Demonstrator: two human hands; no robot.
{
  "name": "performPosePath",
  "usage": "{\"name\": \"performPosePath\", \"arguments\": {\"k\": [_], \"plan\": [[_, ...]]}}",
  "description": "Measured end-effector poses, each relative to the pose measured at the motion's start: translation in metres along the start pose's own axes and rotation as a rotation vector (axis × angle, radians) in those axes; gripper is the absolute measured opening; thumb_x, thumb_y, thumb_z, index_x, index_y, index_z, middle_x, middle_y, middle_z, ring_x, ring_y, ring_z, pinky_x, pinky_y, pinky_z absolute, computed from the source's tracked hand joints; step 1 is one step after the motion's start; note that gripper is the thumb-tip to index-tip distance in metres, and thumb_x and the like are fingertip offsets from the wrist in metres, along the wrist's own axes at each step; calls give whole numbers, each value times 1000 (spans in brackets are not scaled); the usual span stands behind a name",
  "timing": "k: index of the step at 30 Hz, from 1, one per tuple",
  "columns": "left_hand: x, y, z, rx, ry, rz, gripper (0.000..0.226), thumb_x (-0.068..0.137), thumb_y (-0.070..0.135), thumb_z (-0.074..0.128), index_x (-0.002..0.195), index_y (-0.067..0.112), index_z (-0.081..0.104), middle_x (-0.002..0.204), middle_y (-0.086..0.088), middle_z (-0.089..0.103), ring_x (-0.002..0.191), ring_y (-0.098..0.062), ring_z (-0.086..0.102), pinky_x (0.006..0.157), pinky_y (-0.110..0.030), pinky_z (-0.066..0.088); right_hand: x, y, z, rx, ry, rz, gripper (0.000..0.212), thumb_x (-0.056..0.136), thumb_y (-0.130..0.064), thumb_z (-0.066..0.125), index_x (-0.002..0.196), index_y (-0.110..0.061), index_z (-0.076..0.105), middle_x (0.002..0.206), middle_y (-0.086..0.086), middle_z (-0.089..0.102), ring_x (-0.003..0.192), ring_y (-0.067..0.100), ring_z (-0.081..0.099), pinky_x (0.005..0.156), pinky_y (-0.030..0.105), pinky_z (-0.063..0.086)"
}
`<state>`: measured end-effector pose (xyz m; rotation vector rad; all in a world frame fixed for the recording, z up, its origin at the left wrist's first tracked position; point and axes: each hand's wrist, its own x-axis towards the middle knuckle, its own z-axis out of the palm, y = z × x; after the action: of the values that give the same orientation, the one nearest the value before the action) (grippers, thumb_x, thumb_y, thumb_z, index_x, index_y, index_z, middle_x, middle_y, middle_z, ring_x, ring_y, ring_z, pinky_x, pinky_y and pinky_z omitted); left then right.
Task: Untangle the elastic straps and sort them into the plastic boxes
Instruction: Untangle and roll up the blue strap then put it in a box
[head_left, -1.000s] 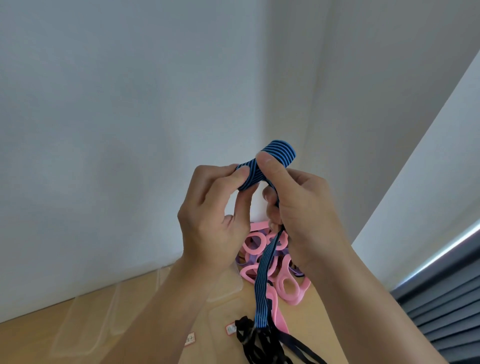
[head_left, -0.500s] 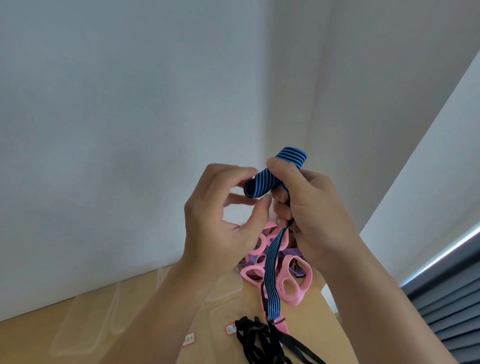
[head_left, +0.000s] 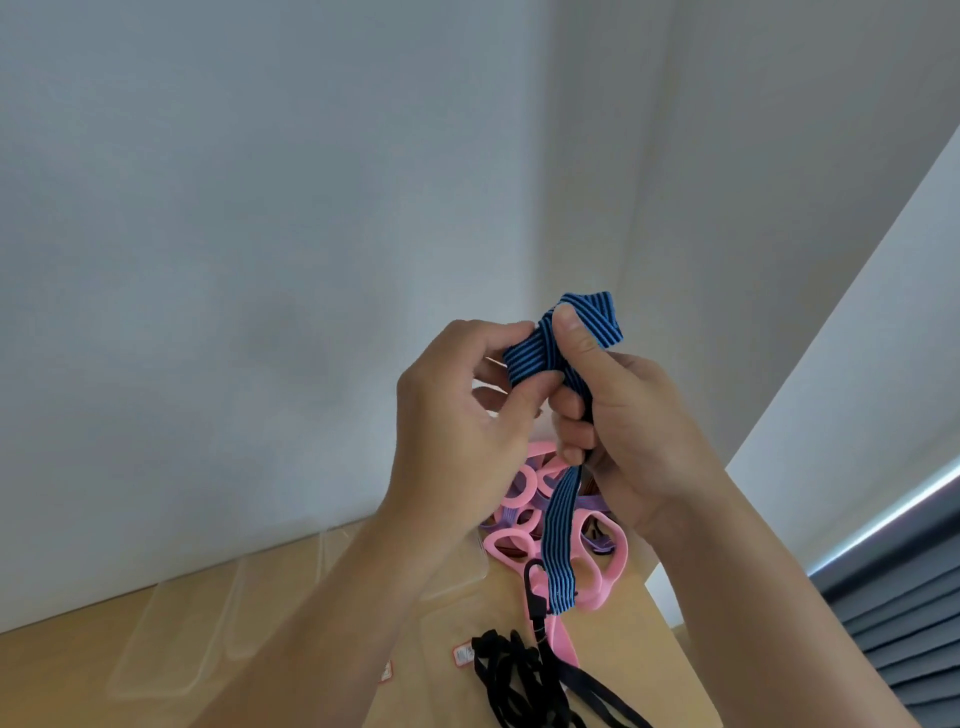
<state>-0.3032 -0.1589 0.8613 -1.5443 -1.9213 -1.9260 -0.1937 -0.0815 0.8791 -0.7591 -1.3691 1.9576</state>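
Head view: the left hand (head_left: 457, 415) pinches the folded blue striped strap (head_left: 530, 358) between thumb and forefinger; the right hand (head_left: 634, 431) curls round it, thumb pressing the fold; below the right fingers the strap hangs over pink straps (head_left: 519, 488); black straps (head_left: 519, 675) lie lower; clear plastic boxes (head_left: 171, 649) sit below the left wrist.

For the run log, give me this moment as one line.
step: untangling | left hand: pinches blue striped strap | right hand: grips it | pink straps, black strap: on table
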Motion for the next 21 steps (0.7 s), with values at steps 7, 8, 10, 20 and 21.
{"name": "performPosePath", "arguments": {"k": [7, 8, 10, 20, 21], "plan": [[-8, -8, 6, 377, 91, 462, 22, 90, -4, 66, 108, 3, 76, 100, -11, 67, 87, -19, 64, 68, -33, 55, 3, -3, -5, -26, -69, 108, 50, 71, -71, 71, 77, -22, 67, 61, -2, 47, 48, 14, 36, 46, 26, 34], [-9, -9, 6, 387, 80, 488, 23, 90, -3, 64, 109, 4, 76, 102, -12, 67, 88, -20, 65, 68, -33, 55, 3, -3, -7, -17, -87, 122, 46, 74, -69, 70, 75, -23, 67, 61, -2, 47, 48, 14, 36, 46, 26, 34], [-9, -9, 4, 337, 7, 454, 32, 86, -5, 65, 115, 6, 72, 108, -10, 64, 94, -19, 65, 69, -32, 57, 5, -3, -10, 5, -118, 128, 40, 81, -63, 68, 70, -24, 68, 61, -1, 45, 49, 15, 36, 47, 28, 34], [2, 11, -8, -394, -188, -528, 34, 89, 37, 75, 100, 5, 72, 80, -10, 74, 69, -31, 73, 61, -35, 59, 6, 1, -8, 37, -201, -54, 57, 89, -46, 63, 96, 10, 59, 63, 4, 48, 52, 19, 39, 49, 31, 38], [3, 11, -9, -422, -181, -531, 28, 91, 30, 75, 101, 4, 73, 80, -12, 74, 68, -30, 73, 62, -33, 59, 7, 2, -8, 24, -196, -65, 59, 90, -47, 62, 100, 11, 58, 63, 4, 47, 52, 19, 38, 49, 30, 38]]}}
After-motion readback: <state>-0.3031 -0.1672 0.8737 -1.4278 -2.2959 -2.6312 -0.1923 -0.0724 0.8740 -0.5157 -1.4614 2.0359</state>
